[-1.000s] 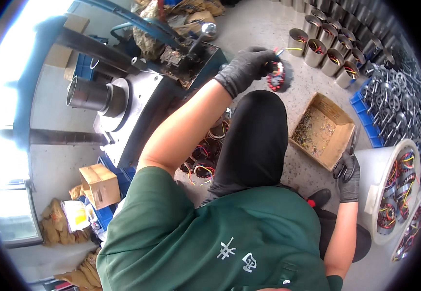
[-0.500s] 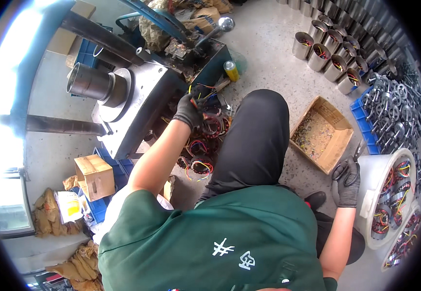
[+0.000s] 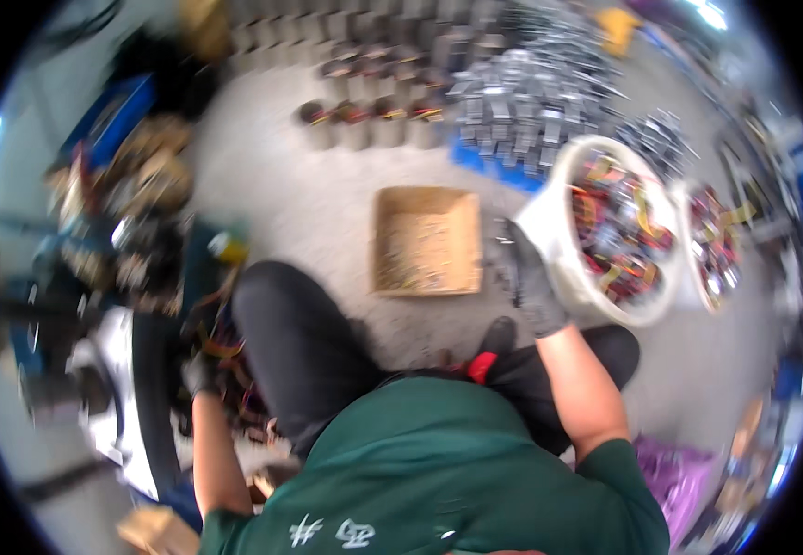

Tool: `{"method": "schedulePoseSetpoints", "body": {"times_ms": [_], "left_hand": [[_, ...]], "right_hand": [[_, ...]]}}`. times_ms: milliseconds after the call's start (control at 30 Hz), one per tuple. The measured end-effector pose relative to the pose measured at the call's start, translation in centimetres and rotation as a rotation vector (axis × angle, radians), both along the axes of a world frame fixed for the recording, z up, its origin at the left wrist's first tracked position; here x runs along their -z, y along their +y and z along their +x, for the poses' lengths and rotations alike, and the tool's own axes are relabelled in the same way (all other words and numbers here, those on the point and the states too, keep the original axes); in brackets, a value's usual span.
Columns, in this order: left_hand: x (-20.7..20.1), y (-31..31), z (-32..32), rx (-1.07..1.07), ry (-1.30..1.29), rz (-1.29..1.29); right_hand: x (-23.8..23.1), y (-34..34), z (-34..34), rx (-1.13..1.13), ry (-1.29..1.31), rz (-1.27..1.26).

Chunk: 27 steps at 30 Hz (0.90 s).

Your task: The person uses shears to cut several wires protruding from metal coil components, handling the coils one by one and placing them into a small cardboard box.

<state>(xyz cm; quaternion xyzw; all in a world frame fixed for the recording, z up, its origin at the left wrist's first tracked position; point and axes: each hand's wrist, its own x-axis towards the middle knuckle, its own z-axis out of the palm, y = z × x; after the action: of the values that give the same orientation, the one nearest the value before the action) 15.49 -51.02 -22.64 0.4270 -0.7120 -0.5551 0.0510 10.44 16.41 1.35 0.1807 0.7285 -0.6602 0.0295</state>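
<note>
My right hand (image 3: 537,287), in a dark grey glove, is closed on a pair of dark-handled scissors (image 3: 512,264), which are smeared by motion. It is between an open cardboard box (image 3: 380,242) and a large white tub (image 3: 556,199) filled with wound motor stators (image 3: 619,227) trailing coloured wires. Down at the left, my gloved left hand (image 3: 200,375) reaches beside my knee to more stators (image 3: 252,407) with wires. Blur hides its fingers and whether anything is in them.
Steel cylinders (image 3: 355,129), some with wires inside, stand in rows at the far side. A heap of metal parts (image 3: 522,106) fills a blue crate (image 3: 489,165). At right is a second tub of stators (image 3: 714,245). A press (image 3: 110,388) stands left; a yellow can (image 3: 226,248) is near it.
My view has swung to the right, so the box and tubs now lie nearer the middle and the press at the left edge. The scissors remain in my right hand.
</note>
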Motion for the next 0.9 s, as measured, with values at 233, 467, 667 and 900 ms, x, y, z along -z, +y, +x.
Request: {"method": "schedulePoseSetpoints", "body": {"times_ms": [233, 467, 667, 900], "left_hand": [[-10.3, 9.4, -10.2, 0.429, 0.446, -0.734], [-25.7, 29.3, -19.2, 0.459, 0.823, 0.223], [-26.8, 44.0, -20.8, 0.777, 0.703, 0.633], [-21.2, 46.5, -18.5, 1.055, 0.365, 0.487]], "right_hand": [[-7.3, 10.0, 1.9, -0.013, 0.398, 0.833], [-5.5, 24.7, 1.2, -0.132, -0.109, 1.241], [-1.9, 30.3, 3.1, -0.487, -0.354, 1.207], [-5.8, 25.8, 2.3, -0.659, -0.356, 1.443]]}}
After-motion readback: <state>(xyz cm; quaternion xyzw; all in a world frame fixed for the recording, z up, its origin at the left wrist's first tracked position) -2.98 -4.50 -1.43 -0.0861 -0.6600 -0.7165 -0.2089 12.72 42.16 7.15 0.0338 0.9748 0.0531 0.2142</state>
